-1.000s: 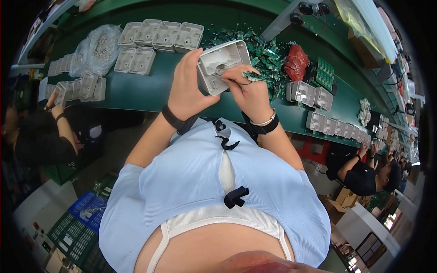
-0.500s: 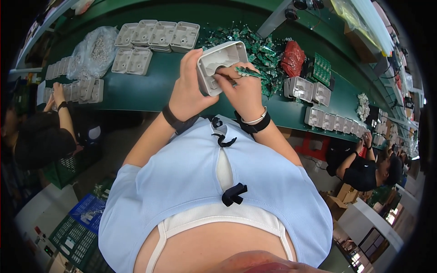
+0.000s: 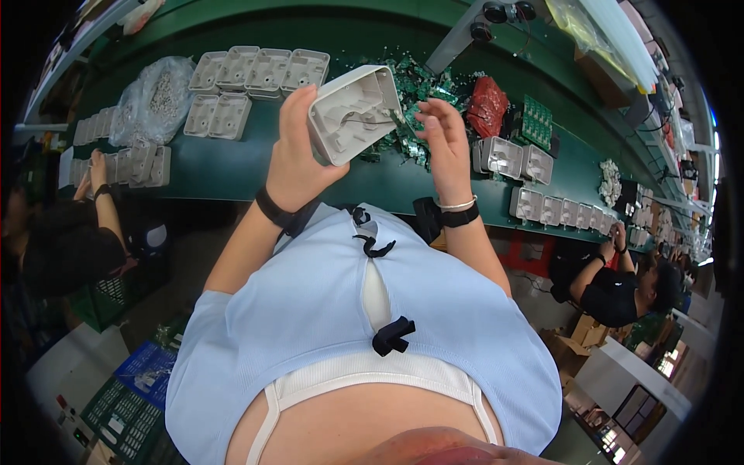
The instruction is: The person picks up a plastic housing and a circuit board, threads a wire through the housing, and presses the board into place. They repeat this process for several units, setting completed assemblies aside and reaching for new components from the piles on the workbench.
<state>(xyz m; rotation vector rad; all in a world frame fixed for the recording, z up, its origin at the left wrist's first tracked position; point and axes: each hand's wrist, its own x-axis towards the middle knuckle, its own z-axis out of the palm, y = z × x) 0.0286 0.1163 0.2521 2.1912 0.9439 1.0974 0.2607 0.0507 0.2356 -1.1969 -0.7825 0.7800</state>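
My left hand (image 3: 296, 159) grips a light grey plastic housing (image 3: 341, 128) by its left side, thumb underneath, its hollow face tilted toward me. Inside the housing are moulded ribs, and a thin dark wire (image 3: 367, 122) runs across to the right rim. Small green circuit boards (image 3: 418, 85) are heaped behind; whether one hangs on the wire cannot be made out against them. To the right of the housing, my right hand (image 3: 448, 151) is raised and apart from it, fingers loosely bent and spread, with nothing seen in them.
Grey housings (image 3: 256, 68) stand in rows at the back left, beside a clear bag of small parts (image 3: 161, 97). Rightward are a red bag (image 3: 487, 107), a green board panel (image 3: 536, 122) and more housings (image 3: 527, 203). Co-workers sit left (image 3: 70, 240) and right (image 3: 616, 283).
My right hand has come out of the housing and moved right, its fingers opening. A circuit board that lay over that hand is no longer on it. The housing has shifted slightly left and turned.
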